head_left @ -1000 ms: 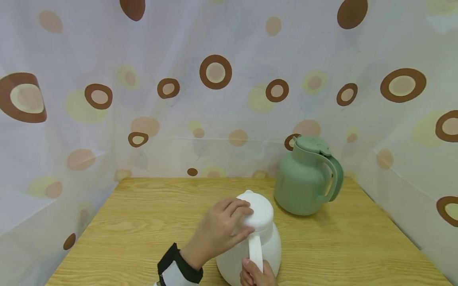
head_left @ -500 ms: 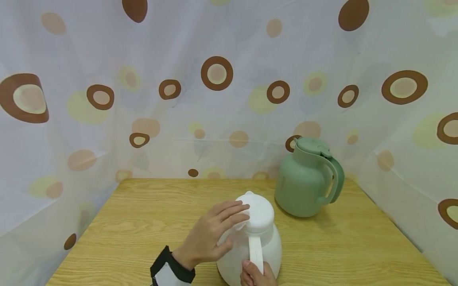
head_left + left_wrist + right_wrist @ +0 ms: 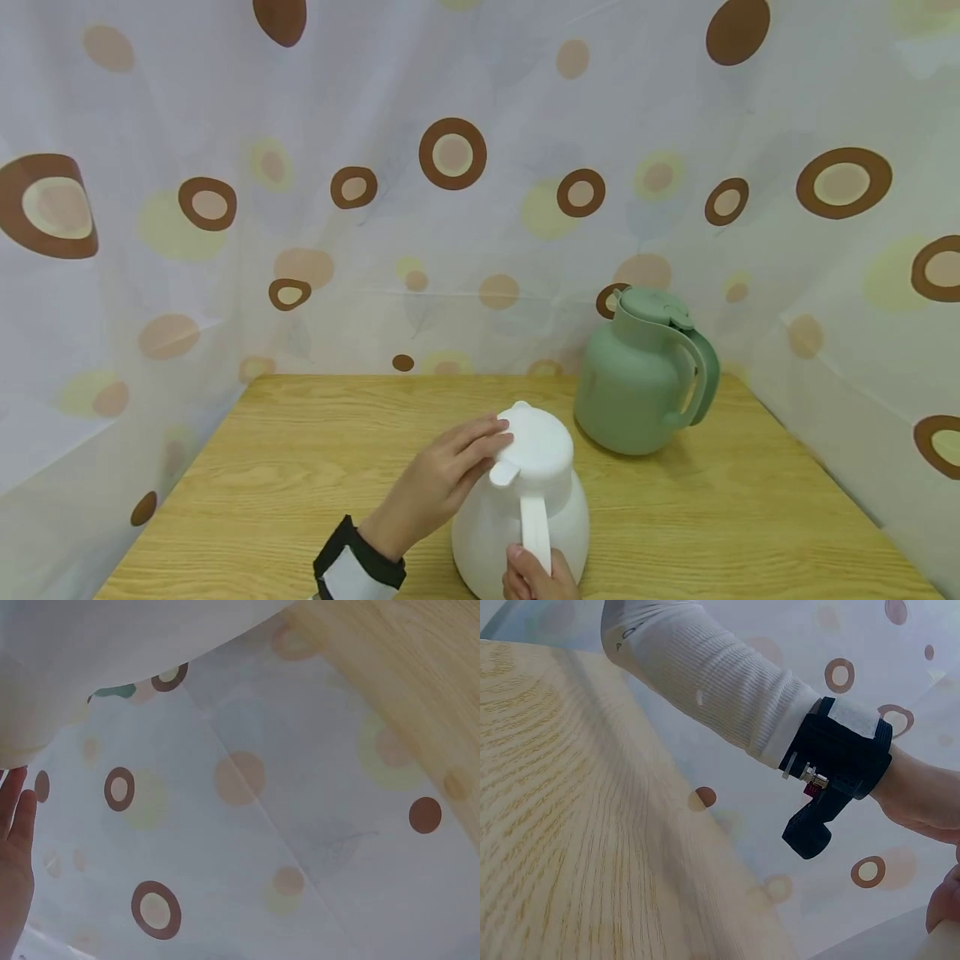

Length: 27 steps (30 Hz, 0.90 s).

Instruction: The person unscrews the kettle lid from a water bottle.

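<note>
A white insulated jug (image 3: 480, 537) stands upright on the wooden table, its handle (image 3: 536, 529) facing me. My right hand (image 3: 543, 575) grips the lower part of that handle, cut off by the bottom edge of the head view. On the left side of the round lid (image 3: 542, 442), my left hand (image 3: 438, 479) touches with fairly straight fingers; its thumb is hidden. A small lid tab (image 3: 505, 473) sticks out left of the handle. In the left wrist view, the fingertips (image 3: 24, 817) reach the edge of a pale surface at top left.
A green insulated jug (image 3: 626, 383) stands behind and to the right, its handle turned right. Spotted sheeting (image 3: 450, 250) surrounds the wooden table (image 3: 337, 433) at the back and sides. The left forearm wears a black wrist strap (image 3: 840, 742).
My left hand has drawn back left and its thumb has come off the handle top. The lid tab now shows left of the handle. My right hand keeps its grip.
</note>
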{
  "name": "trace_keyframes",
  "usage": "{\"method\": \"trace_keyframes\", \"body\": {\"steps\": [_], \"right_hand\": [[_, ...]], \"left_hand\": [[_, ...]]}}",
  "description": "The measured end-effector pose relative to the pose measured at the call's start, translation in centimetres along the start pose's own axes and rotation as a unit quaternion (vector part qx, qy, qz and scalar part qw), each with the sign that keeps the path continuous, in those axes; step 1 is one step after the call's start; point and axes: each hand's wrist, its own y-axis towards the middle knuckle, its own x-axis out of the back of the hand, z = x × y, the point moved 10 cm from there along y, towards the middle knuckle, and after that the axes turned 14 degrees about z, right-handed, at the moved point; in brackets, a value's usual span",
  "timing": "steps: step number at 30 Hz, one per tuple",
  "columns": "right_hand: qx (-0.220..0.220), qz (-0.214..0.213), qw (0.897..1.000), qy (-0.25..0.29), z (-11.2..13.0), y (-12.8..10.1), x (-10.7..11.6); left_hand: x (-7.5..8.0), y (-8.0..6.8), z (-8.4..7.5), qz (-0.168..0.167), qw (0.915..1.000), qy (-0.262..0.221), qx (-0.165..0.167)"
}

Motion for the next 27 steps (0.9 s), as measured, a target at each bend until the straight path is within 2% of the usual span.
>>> {"method": "trace_keyframes", "body": {"steps": [10,13,17,20,23,27], "right_hand": [[0.006,0.004,1.000,-0.010,0.3,0.1,-0.1],[0.005,0.007,1.000,-0.005,0.3,0.1,-0.2],[0.000,0.005,1.000,-0.005,0.2,0.1,-0.2],[-0.004,0.002,1.000,-0.008,0.1,0.0,-0.2],[-0.001,0.007,1.000,-0.006,0.2,0.0,-0.2],[0.013,0.017,1.000,-0.001,0.3,0.1,-0.2]], "left_hand": [[-0.2,0.3,-0.9,-0.034,0.9967,0.069,0.025],[-0.3,0.4,-0.8,-0.033,0.9981,0.045,0.026],[-0.8,0.2,0.0,0.000,0.9997,-0.011,0.023],[-1.2,0.2,0.2,0.023,0.9993,-0.022,0.018],[-1.0,0.3,-0.1,0.018,0.9998,0.000,0.009],[-0.6,0.7,-1.0,-0.005,0.9980,0.063,0.004]]}}
